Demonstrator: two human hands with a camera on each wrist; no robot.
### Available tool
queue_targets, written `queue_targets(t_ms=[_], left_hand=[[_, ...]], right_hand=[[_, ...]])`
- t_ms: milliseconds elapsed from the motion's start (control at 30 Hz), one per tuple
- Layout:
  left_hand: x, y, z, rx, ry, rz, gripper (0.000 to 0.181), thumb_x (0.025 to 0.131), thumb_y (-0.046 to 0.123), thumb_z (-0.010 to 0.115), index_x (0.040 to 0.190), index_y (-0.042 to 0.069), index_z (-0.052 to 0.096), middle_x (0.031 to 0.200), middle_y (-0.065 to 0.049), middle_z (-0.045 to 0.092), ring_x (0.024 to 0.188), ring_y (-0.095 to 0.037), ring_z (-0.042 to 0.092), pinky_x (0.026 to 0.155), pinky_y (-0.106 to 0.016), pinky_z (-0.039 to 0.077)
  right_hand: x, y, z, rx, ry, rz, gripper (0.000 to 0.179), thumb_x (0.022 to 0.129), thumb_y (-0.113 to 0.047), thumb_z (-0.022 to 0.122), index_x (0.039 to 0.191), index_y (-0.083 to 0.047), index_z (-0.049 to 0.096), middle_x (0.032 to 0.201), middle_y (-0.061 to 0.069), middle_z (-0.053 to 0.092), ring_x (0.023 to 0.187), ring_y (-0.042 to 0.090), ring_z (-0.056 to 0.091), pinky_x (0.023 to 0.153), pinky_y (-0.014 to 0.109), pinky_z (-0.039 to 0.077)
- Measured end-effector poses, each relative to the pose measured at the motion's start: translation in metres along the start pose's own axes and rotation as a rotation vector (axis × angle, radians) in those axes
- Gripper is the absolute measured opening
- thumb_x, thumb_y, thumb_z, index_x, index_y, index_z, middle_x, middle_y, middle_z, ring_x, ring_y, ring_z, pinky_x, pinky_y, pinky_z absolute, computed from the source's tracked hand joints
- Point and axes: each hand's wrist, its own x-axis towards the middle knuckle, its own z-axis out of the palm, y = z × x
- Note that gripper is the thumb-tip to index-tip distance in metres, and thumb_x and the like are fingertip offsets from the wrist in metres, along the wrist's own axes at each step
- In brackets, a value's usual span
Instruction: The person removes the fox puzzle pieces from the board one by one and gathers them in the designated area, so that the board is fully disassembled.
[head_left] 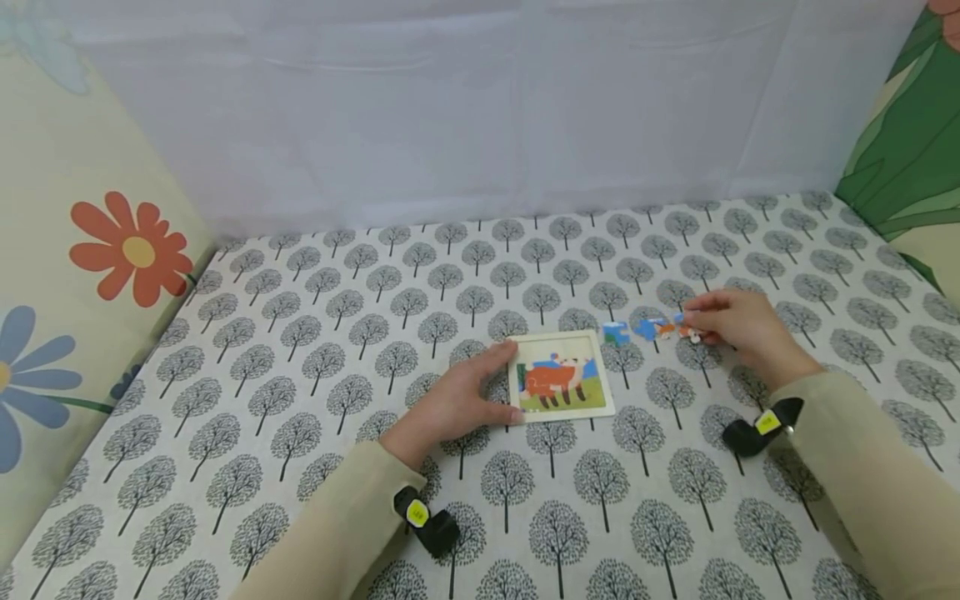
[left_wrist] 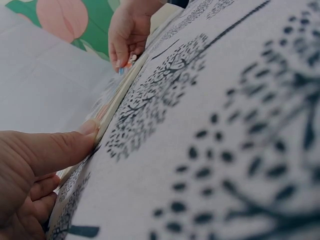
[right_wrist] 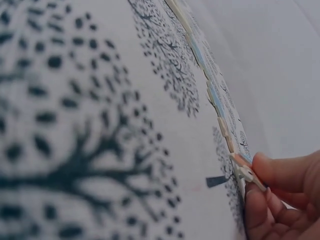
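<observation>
A square puzzle board (head_left: pixel 606 377) with a pale frame lies flat, showing an orange fox-like animal on green grass. Its upper part shows bare cream backing. My left hand (head_left: pixel 459 398) holds the board's left side, thumb near the lower corner and fingers toward the upper one. The left wrist view shows the thumb (left_wrist: pixel 75 145) pressed on the frame's edge. To the right of the board, my right hand (head_left: pixel 738 323) pinches an orange and white puzzle piece (right_wrist: pixel 246 171) between thumb and fingers, low over the cloth.
Between board and right hand lie a blue and green piece (head_left: pixel 616 333) and a blue piece (head_left: pixel 647 330), with an orange one (head_left: pixel 665 331) beside it. The tablecloth (head_left: pixel 480 575) has a tree print. A white sheet (head_left: pixel 480 117) hangs behind, between flower-patterned side walls.
</observation>
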Motion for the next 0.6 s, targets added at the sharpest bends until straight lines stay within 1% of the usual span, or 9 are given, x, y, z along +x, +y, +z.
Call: queue_targets(t_ms=[100,167,267,367,467,600], left_hand=[[-0.0001,0.0004,0.0000,0.004,0.000,0.000,0.094,0.070,0.026,0.079,0.146,0.018,0.026,0.152,0.004,0.021,0.141,-0.017,0.019,0.115,-0.039,0.014],[-0.0001,0.0004,-0.0001,0.005,-0.001,0.002,0.094,0.070,0.026,0.079,0.146,0.018,0.026,0.152,0.004,0.021,0.141,-0.018,0.019,0.115,-0.039,0.014],[-0.0002,0.0004,-0.0001,0.001,-0.002,0.003,0.094,0.070,0.026,0.079,0.146,0.018,0.026,0.152,0.004,0.021,0.141,-0.018,0.019,0.115,-0.039,0.014],[-0.0003,0.0006,-0.0002,-0.001,-0.003,0.003,0.094,0.070,0.026,0.079,0.146,0.018,0.026,0.152,0.004,0.021,0.141,-0.018,0.019,0.115,-0.039,0.014],[-0.0002,0.0008,-0.0002,0.000,-0.004,0.000,0.093,0.070,0.026,0.079,0.146,0.018,0.026,0.152,0.004,0.021,0.141,-0.018,0.019,0.115,-0.039,0.014],[0.0000,0.0010,-0.0001,-0.001,-0.001,-0.004,0.094,0.070,0.025,0.079,0.146,0.018,0.026,0.152,0.005,0.021,0.141,-0.017,0.019,0.115,-0.038,0.014]], right_hand=[[-0.0002,-0.0019,0.0009,-0.084,0.009,-0.008,0.041,0.089,-0.023,0.060,0.123,-0.001,0.052,0.108,0.012,0.059,0.079,0.015,0.056,0.066,0.022,0.051],[-0.0004,-0.0033,0.0019,-0.148,0.026,-0.028,0.039,0.088,-0.023,0.061,0.120,0.000,0.054,0.110,0.017,0.059,0.082,0.019,0.057,0.067,0.024,0.052],[-0.0008,-0.0050,0.0030,-0.244,0.053,-0.067,0.034,0.088,-0.022,0.062,0.114,0.000,0.057,0.108,0.019,0.060,0.085,0.024,0.058,0.070,0.032,0.052],[-0.0006,-0.0058,0.0032,-0.322,0.074,-0.104,0.027,0.087,-0.020,0.063,0.105,0.000,0.060,0.102,0.019,0.061,0.085,0.027,0.057,0.073,0.039,0.050],[0.0004,-0.0055,0.0027,-0.352,0.081,-0.112,0.021,0.087,-0.019,0.064,0.098,-0.001,0.061,0.097,0.017,0.062,0.084,0.028,0.056,0.073,0.040,0.048],[0.0022,-0.0040,0.0022,-0.354,0.079,-0.111,0.019,0.087,-0.019,0.063,0.096,-0.002,0.061,0.097,0.017,0.061,0.085,0.028,0.055,0.072,0.040,0.048]])
